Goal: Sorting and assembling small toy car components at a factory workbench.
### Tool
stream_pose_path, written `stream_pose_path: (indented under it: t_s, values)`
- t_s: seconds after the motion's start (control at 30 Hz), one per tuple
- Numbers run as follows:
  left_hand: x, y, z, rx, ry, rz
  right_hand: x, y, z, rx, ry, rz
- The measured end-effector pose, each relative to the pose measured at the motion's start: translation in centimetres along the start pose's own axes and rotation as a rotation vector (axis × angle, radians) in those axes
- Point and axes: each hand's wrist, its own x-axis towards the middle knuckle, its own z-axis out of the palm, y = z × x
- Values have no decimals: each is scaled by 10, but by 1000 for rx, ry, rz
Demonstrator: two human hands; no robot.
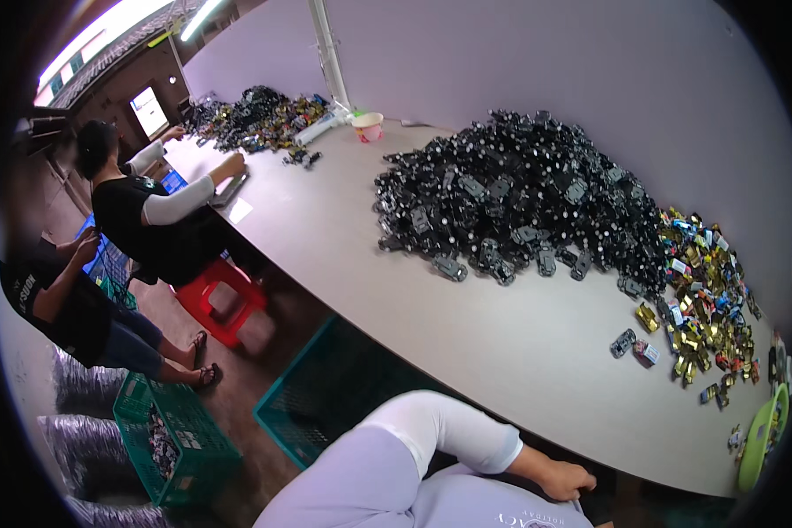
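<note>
My left hand (565, 480) is low in front of my body, just below the table's near edge, with its fingers curled closed. A bit of grey cloth or strap shows at the fingertips, and I cannot make out what they hold. My right hand is not in view. On the table (502, 352) beyond lies a big heap of black toy car bases (510, 194). To its right spreads a heap of gold and coloured toy car bodies (708, 299). Apart from the heaps, near the gold ones, lie one dark toy car (623, 343) and a small light-coloured car piece (646, 353).
A green basin (763, 440) stands at the table's right end. A pink and white tub (369, 128) sits by the wall. Two people (141, 207) are at the left, near a red stool (220, 304). Green crates (180, 440) and shiny dark sacks (88, 453) are on the floor.
</note>
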Motion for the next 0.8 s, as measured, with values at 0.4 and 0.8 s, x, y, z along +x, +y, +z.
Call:
stream_pose_path:
  t_s: [0.4,0.8]
  values:
    - [61,-97,44,345,-15,-15,-126,-35,-27,-147,-18,226]
    - [-7,75,-47,85,-390,114,-144,-112,-131,-270,602,711]
